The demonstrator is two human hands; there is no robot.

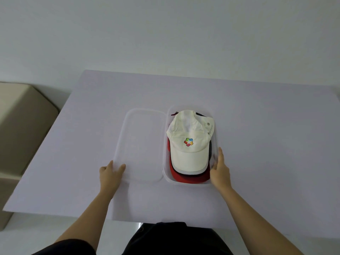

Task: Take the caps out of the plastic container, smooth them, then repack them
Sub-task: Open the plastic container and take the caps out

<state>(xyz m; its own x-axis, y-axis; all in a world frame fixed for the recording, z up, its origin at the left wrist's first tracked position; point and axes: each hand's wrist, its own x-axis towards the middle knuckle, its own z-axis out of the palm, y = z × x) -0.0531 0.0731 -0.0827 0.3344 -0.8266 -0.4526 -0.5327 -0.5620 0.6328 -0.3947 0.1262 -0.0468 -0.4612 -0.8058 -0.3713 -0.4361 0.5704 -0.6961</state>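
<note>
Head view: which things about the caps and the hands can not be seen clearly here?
- Number of caps: the white cap covers the stack; only red and dark edges show.
- Left hand grip on the lid: fingers curl out of sight.
- Right hand: whether it presses the container wall is unclear.

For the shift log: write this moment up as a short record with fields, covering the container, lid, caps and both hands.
container: clear plastic container on the table, open, caps inside
lid: clear lid lying flat on the table, directly left of the container
caps: stacked; white cap with a multicolour logo on top, dark cap edge below it, red cap lower
left hand: left hand on the lid's near left corner
right hand: right hand against the container's right wall, fingers extended
task stage: no cap taken out yet
</note>
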